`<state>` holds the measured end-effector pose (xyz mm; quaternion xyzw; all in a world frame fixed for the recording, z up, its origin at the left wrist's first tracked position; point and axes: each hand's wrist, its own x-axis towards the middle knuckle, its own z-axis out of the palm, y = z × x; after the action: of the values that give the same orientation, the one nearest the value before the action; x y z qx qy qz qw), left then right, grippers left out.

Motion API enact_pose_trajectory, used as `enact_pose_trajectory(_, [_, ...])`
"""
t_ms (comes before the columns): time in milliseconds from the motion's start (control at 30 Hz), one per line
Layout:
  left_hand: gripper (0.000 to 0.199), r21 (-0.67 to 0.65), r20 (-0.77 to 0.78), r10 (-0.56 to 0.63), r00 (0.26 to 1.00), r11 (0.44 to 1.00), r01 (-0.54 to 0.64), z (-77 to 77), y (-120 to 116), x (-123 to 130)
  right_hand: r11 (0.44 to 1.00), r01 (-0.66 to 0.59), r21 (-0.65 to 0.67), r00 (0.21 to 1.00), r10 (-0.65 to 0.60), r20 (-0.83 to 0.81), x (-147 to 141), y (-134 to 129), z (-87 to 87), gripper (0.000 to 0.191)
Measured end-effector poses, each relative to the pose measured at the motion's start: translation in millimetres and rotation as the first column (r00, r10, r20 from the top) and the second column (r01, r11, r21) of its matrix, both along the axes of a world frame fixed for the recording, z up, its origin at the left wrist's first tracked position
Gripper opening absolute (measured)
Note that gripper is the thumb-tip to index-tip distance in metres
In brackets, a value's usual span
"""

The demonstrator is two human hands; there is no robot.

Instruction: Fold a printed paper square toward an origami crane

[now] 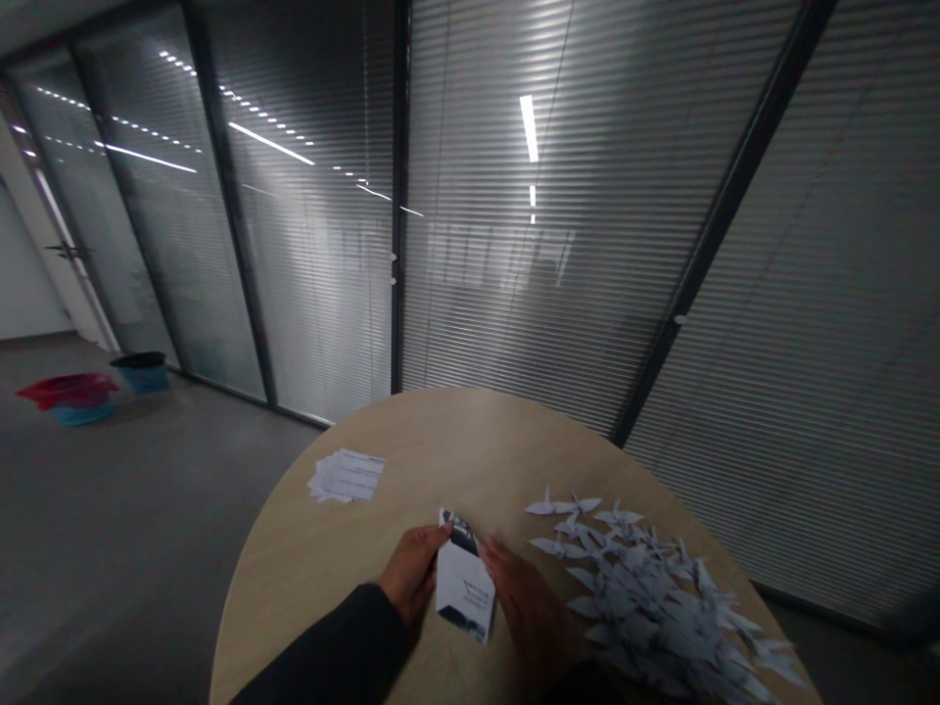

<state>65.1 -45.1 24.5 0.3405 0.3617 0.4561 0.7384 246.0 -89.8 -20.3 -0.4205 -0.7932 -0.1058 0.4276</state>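
Lots of folded paper birds (646,597) done, in a big pile on the right of the round wood table (441,441), all thin and pointy, and a small stack of flat printed paper (345,476) left at the far side. One smooth paper sheet (464,583) near the table's edge, pinched by the left hand (415,573), with the right hand (525,617) spread open just beside it.

Paper sheet (464,586) white w/ black print, origami cranes (646,597) pale grey, table (455,441) beige.

a plain black long sleeve (323,651) reaches the wrist of the bare left hand (415,573).
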Motion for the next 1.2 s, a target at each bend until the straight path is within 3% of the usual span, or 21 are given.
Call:
enact_pose_trajectory(433, [0.044, -0.01, 0.09, 0.007, 0.996, 1.0, -0.006, 5.0, 2, 0, 0.961, -0.084, 0.263, 0.973, 0.022, 0.23, -12, -5, 22.9, 0.036])
enact_pose_trajectory(667, [0.039, 0.003, 0.117, 0.012, 0.993, 1.0, -0.012, 10.7, 3, -5, 0.957, -0.104, 0.27, 0.977, 0.047, 0.21, -15, -5, 22.9, 0.033])
enact_pose_trajectory(933, [0.039, 0.008, 0.105, -0.041, 0.994, 0.999, 0.041, 9.2, 2, -5, 0.957, -0.015, 0.29, 0.987, -0.031, 0.155, -13, -9, 22.2, 0.037])
enact_pose_trajectory(1200, [0.039, 0.018, 0.147, -0.072, 0.986, 0.997, 0.07, 9.3, 2, -7, 0.93, -0.145, 0.339, 0.975, 0.075, 0.212, -14, -8, 31.4, 0.028])
